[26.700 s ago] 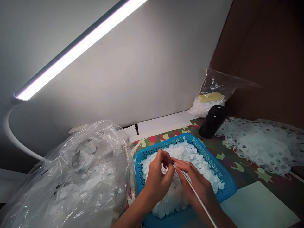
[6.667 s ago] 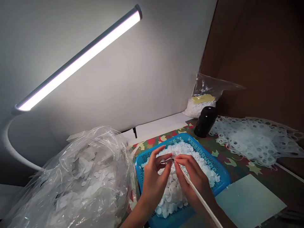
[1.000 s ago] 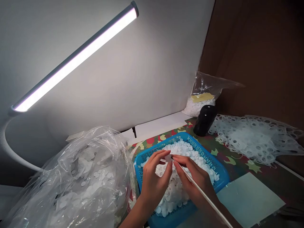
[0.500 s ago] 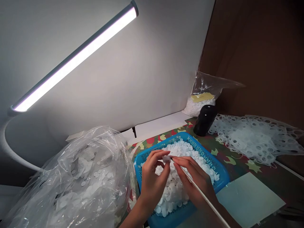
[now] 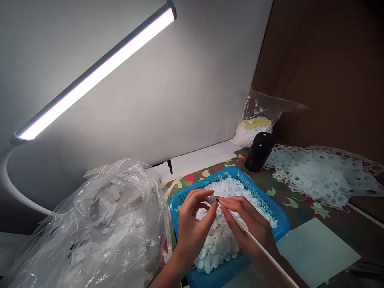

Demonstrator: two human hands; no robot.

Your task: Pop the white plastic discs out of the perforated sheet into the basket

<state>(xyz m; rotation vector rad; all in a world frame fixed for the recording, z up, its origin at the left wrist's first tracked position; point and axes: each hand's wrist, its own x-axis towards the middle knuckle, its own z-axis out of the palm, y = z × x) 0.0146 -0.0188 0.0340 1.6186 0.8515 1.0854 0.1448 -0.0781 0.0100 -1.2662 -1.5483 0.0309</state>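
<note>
My left hand point(image 5: 193, 224) is above a blue plastic basket point(image 5: 283, 230), with a small white disc point(image 5: 213, 199) pinched between thumb and index fingertip. The other fingers curl behind. My right hand point(image 5: 249, 220) holds a long thin white stick point(image 5: 264, 250) like a pen, its dark tip against or just beside the disc. From there the stick slants down to the lower right. Loose white discs point(image 5: 222, 236) are heaped in the basket beneath both hands. Whether the tip touches the disc is too small to tell.
A clear plastic bag point(image 5: 120, 240) with white discs lies at left, below a lit tube lamp point(image 5: 99, 76). Farther right are a black bottle-like container point(image 5: 259, 152), a filled clear bag point(image 5: 255, 124), punched translucent sheets point(image 5: 324, 172) and a pale flat sheet point(image 5: 319, 252).
The disc has turned slightly between my left fingers, and my left thumb has shifted a little to the right. My right hand and the stick have moved slightly to the right.
</note>
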